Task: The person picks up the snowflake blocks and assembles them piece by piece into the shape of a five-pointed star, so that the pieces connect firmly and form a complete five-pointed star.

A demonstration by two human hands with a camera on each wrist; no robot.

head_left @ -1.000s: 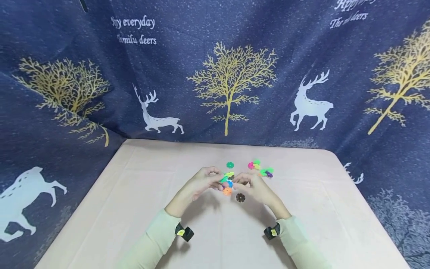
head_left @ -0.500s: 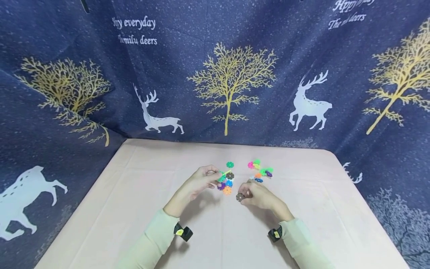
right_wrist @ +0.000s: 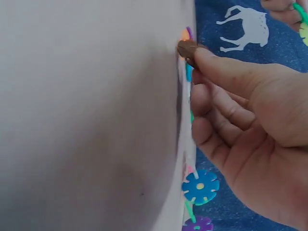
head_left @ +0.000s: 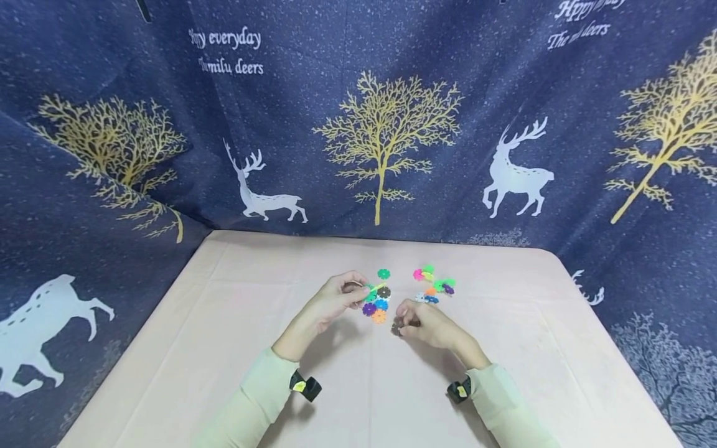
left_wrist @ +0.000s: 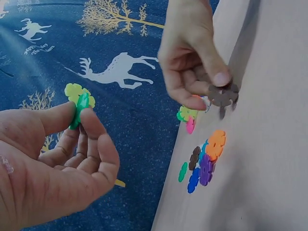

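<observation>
My left hand [head_left: 332, 303] pinches a green flower-shaped disc [left_wrist: 81, 109] between thumb and fingers. A yellow-green flower disc [left_wrist: 73, 91] is joined to it at an angle. To the right, my right hand [head_left: 430, 323] pinches a brown slotted flower disc [left_wrist: 223, 95] by its edge, tilted and held close above the table. Between the hands lies a loose cluster: a purple disc [head_left: 369, 309], a blue disc [head_left: 381, 305], an orange disc [head_left: 379, 317] and another brown disc [head_left: 383, 292]. A single green disc [head_left: 383, 274] rests behind them.
A second group of discs lies at the back right, with a pink disc [head_left: 417, 274], a dark purple disc [head_left: 449, 290] and a dark blue disc [head_left: 431, 299]. A pale cloth covers the table [head_left: 252, 348]. Behind it hangs a blue curtain [head_left: 313, 93] with deer and trees.
My right hand has drawn away from the left, come down to the brown disc on the table, gripped it and tilted it up slightly leftward. The left hand keeps the joined pair.
</observation>
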